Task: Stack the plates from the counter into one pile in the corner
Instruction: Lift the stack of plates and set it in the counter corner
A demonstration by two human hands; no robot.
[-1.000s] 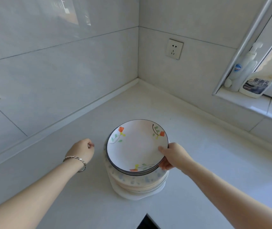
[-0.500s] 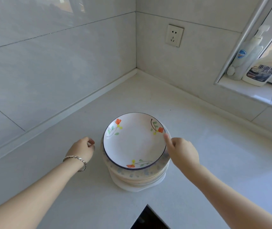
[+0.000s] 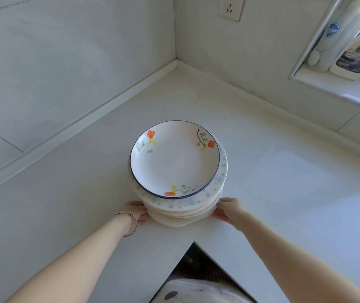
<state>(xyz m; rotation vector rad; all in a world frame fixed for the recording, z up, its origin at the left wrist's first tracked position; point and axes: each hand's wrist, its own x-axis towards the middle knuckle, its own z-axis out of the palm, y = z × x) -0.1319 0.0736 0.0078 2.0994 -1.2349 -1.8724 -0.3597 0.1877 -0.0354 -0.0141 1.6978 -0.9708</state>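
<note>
Where both hands (left hand [image 3: 134, 212], right hand [image 3: 227, 209]) meet, plate pile [image 3: 178, 171] sits between.

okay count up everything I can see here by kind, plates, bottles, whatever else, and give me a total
Plates in the pile: about 5; lower rims are hard to separate
Bottles on the window ledge: 2
Wall sockets: 1
Bracelets: 1
Total: about 9

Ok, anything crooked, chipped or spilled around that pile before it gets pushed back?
Only the top one: the white floral plate with the blue rim sits shifted left on the blue-speckled plate beneath, leaving a wide crescent exposed at right. No chips or spills visible. Left hand and right hand touch the pile's base.
</note>
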